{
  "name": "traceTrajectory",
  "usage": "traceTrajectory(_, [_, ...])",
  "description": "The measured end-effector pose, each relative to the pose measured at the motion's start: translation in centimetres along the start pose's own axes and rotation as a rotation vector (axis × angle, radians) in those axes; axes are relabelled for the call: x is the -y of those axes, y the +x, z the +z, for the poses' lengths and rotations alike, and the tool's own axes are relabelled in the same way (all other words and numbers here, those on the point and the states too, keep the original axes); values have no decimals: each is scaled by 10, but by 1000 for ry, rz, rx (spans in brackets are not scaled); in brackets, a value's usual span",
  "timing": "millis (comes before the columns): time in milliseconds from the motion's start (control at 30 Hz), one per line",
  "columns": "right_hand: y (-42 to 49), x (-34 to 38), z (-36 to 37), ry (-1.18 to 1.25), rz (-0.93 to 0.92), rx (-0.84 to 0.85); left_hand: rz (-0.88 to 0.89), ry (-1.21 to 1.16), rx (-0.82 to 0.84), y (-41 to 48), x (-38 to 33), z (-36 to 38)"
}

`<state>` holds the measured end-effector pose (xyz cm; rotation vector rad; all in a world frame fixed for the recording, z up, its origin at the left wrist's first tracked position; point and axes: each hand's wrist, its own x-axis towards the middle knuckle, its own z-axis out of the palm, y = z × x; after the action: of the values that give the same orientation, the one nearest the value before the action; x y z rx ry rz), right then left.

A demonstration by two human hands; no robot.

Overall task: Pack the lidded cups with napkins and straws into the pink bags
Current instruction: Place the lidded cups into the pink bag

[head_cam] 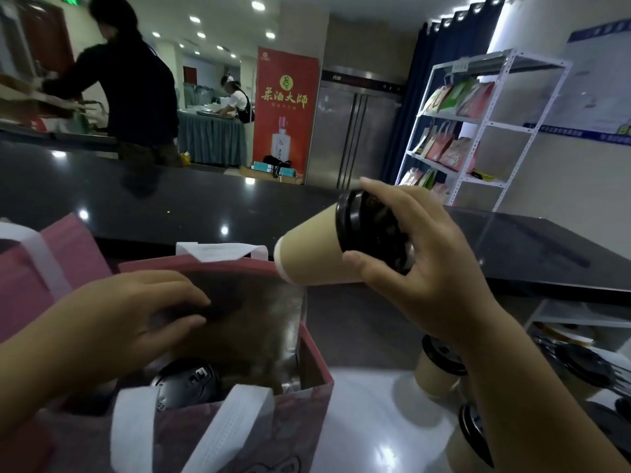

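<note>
An open pink bag (314, 377) with white handles stands in front of me, foil-lined inside. One black-lidded cup (187, 384) sits at its bottom. My left hand (129, 315) reaches into the bag's mouth, fingers spread against the inner lining, holding nothing that I can see. My right hand (420, 264) grips a tan paper cup with a black lid (314, 254) by its lid end, tipped on its side above the bag's right rim. No napkins or straws are visible.
A second pink bag (30, 268) stands at the left. Several more lidded cups (440, 363) wait on the white counter at the right, partly behind my right arm. A dark raised counter (170, 199) runs behind. People work in the background; a white shelf (478, 131) is far right.
</note>
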<state>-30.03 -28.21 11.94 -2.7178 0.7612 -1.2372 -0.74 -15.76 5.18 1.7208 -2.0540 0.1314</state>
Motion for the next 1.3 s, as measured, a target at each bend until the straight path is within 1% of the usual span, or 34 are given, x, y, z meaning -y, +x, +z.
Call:
traceTrajectory(67, [9, 14, 9, 113, -33, 74, -34, 13, -17, -9, 8, -1])
traceTrajectory(167, [17, 27, 31, 191, -66, 259, -66, 51, -36, -22, 14, -5])
traceTrajectory(267, [23, 32, 56, 115, -107, 483, -122, 156, -36, -31, 16, -11])
traceTrajectory(333, [26, 33, 72, 27, -142, 622, -203, 171, -18, -36, 18, -13])
traceTrajectory(433, [29, 32, 93, -106, -206, 793, -287, 144, 111, -42, 27, -13])
traceTrajectory(533, [28, 30, 112, -196, -241, 946, -310, 163, 249, -41, 31, -8])
traceTrajectory(600, [27, 29, 124, -218, -231, 1032, -312, 171, 321, -41, 30, -3])
traceTrajectory(700, [23, 28, 140, -260, -233, 1099, -314, 152, 386, -41, 27, 2])
traceTrajectory(833, [17, 26, 158, -302, -246, 1144, -294, 106, 419, -43, 19, 2])
traceTrajectory(1100, [14, 29, 181, -338, -297, 1272, -269, 138, 406, -44, 16, 5])
traceTrajectory(1300, [16, 23, 173, -368, -314, 1280, -275, 123, 401, -43, 21, 3])
